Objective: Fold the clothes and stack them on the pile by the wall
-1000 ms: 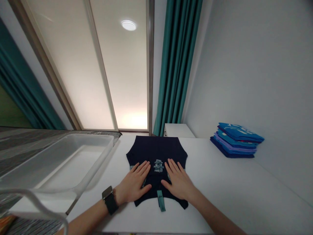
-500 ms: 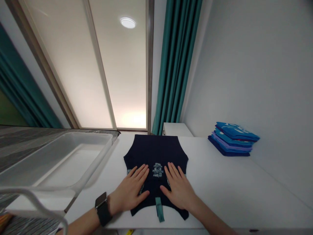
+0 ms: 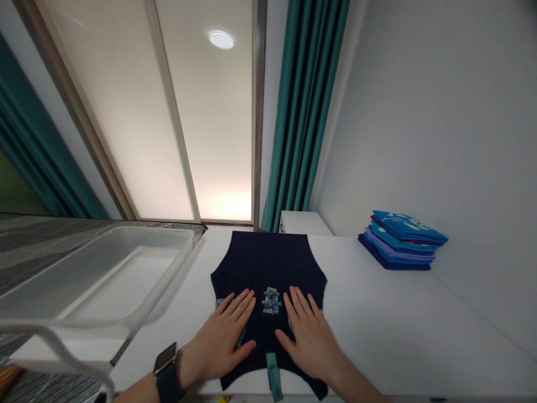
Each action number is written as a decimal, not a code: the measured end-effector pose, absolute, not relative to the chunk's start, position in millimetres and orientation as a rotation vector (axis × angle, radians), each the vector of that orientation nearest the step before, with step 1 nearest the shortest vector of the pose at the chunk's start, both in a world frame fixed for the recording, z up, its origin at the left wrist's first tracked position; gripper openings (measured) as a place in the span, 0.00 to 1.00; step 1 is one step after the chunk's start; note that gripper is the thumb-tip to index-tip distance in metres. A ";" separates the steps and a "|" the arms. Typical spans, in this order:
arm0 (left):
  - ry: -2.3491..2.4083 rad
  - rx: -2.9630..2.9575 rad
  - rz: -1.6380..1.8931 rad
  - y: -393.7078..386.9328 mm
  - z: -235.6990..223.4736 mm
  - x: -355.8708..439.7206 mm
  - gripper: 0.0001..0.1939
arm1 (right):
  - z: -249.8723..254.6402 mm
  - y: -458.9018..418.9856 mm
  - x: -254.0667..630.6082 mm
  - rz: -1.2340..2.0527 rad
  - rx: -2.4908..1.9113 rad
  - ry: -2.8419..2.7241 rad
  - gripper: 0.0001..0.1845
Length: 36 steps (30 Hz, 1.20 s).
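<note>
Garment (image 3: 271, 254), dark navy, lies spread flat on the white desk (image 3: 386, 330) at the lower centre of the frame, with a pale patterned print (image 3: 271, 301) in its middle and a teal tag (image 3: 274, 376) reaching past its curved lower edge. The person's left hand (image 3: 224, 341) rests on the cloth left of the print, the right hand (image 3: 312, 341) right of it, both backs up. The fingers of each are stretched out flat, slightly apart, thumbs pointing inward. A dark watch (image 3: 166, 369) circles the left wrist. A translucent tub (image 3: 157, 302) fills the lower left of the frame; a stack of folded clothes (image 3: 400, 242), mostly blue, sits at the right. A teal curtain (image 3: 310, 112) hangs at the upper centre.
</note>
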<state>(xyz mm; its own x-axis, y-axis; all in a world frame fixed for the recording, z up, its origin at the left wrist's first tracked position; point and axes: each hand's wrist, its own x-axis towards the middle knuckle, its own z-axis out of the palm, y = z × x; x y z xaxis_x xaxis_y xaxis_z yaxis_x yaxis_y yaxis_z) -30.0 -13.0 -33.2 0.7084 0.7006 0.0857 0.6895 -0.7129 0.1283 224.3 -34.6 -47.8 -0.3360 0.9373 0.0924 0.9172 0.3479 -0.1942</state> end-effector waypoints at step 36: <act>1.242 2.779 0.266 21.9 -30.8 -34.6 0.31 | -28.1 -13.4 227.8 0.200 -1.536 -2.523 0.32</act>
